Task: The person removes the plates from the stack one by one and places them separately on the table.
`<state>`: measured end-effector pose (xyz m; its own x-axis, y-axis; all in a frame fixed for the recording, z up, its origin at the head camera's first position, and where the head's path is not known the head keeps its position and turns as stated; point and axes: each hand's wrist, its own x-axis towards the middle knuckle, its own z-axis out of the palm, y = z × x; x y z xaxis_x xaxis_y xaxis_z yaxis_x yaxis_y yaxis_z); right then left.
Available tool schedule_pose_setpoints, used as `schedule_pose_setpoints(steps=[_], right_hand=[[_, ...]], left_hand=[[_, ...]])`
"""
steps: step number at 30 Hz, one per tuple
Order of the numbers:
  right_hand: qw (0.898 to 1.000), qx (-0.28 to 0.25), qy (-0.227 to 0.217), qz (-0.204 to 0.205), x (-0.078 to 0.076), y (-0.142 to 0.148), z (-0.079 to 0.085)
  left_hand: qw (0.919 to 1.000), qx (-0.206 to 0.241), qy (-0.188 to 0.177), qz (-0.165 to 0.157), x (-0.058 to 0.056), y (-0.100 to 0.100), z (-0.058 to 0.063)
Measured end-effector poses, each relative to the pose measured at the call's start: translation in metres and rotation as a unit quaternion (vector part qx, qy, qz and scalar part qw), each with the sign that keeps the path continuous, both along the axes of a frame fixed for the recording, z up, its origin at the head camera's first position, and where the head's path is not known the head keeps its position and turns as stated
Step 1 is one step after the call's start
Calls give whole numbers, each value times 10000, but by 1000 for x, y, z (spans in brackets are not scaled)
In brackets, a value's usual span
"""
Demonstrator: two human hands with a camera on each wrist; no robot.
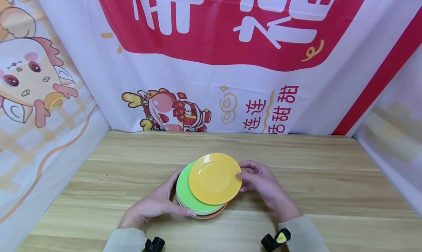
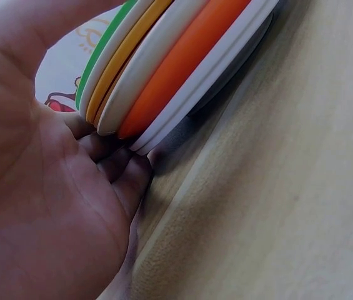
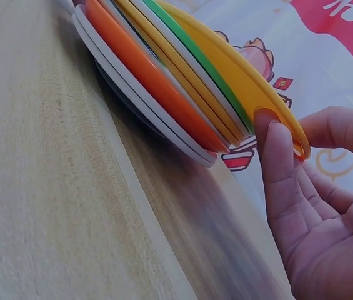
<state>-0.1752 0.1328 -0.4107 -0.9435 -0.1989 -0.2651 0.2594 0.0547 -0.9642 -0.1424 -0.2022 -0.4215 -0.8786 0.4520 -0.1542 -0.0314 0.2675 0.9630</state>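
Head view: my left hand (image 1: 161, 200) is clamping the left side of a stack of plates (image 2: 164, 69), while my right hand (image 1: 262, 181) is pinching a yellow plate (image 1: 215, 178) by its right rim. That plate is lying partly over the green plate (image 1: 184, 191) — its pinched side is standing clear of it. Everything is sitting between the left and right edges of the worktop (image 1: 313, 193), short of the far edge. Lower down, an orange plate (image 3: 157, 78) is showing.
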Motion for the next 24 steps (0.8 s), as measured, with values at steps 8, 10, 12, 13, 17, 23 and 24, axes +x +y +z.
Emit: schedule_pose_setpoints(steps=[8, 10, 12, 13, 17, 23, 24], right_hand=[[9998, -98, 73, 143, 0, 4, 0], [9997, -129, 98, 183, 0, 4, 0], [9996, -155, 116, 207, 0, 5, 0], [9996, -164, 122, 202, 0, 5, 0], [9996, -168, 127, 192, 0, 5, 0], [9996, -174, 110, 181, -1, 6, 1], [9996, -179, 103, 175, -1, 6, 1]], left_hand=[[9999, -89, -106, 94, 2, 0, 1], [9999, -61, -72, 74, 2, 0, 1], [10000, -41, -48, 55, 2, 0, 1], [10000, -37, -41, 51, 2, 0, 1], [9999, -68, -58, 65, 2, 0, 1], [10000, -45, -43, 45, 2, 0, 1], [10000, -45, -45, 49, 2, 0, 1]])
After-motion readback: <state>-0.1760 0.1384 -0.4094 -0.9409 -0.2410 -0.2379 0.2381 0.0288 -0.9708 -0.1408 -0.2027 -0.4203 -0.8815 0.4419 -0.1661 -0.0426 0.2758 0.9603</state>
